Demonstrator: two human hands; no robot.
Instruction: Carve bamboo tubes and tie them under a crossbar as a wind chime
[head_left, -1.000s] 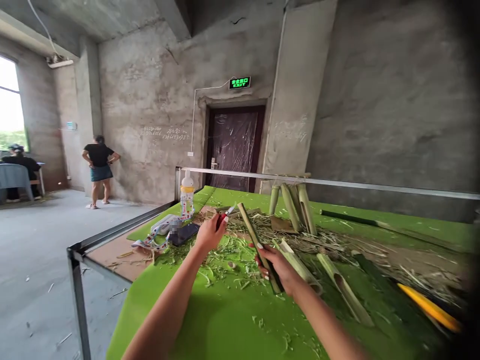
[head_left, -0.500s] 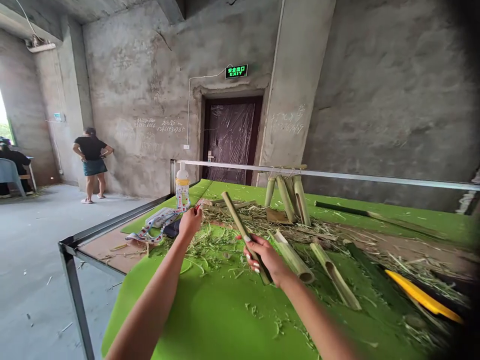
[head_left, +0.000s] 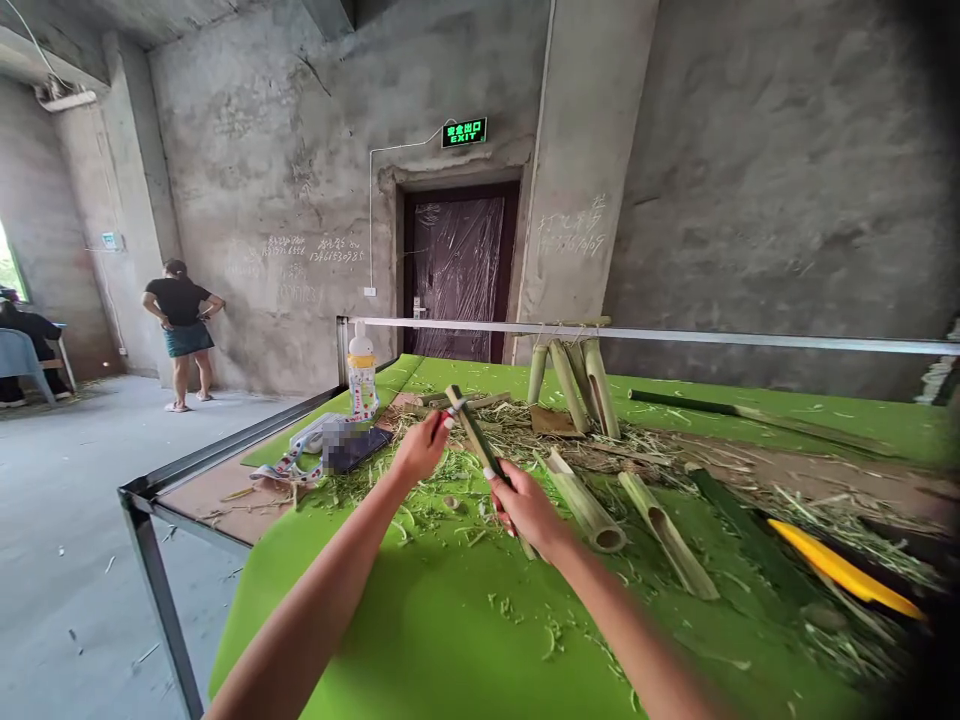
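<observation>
1. A narrow bamboo stick [head_left: 470, 432] is held aslant above the middle of the green mat [head_left: 435, 625], its upper end tipped away and to the left; its lower part is grasped by the right hand [head_left: 527, 508], with the fingers wrapped around it.
2. A red-handled knife [head_left: 456, 406] is gripped in the left hand [head_left: 421, 447]; its blade is set by the upper end of the stick, though whether contact is made cannot be told.
3. Beneath and beyond the hands, the mat is strewn with bamboo shavings [head_left: 420, 487]; to the right of the right hand are laid an open-ended bamboo tube [head_left: 583, 505] and a slotted bamboo tube [head_left: 670, 537].
4. Farther right, a yellow-handled tool [head_left: 844, 570] is seen; behind the tubes, a cluster of bamboo pieces [head_left: 570, 388] is stood near the metal rail [head_left: 712, 337].
5. Left of the left hand, a dark phone [head_left: 360, 448] and a patterned lanyard [head_left: 281, 470] are placed; a yellow-collared bottle [head_left: 363, 388] is stood upright behind them.
6. In the background, a film-covered door [head_left: 459, 270] is surmounted by a lit exit sign [head_left: 463, 132].
</observation>
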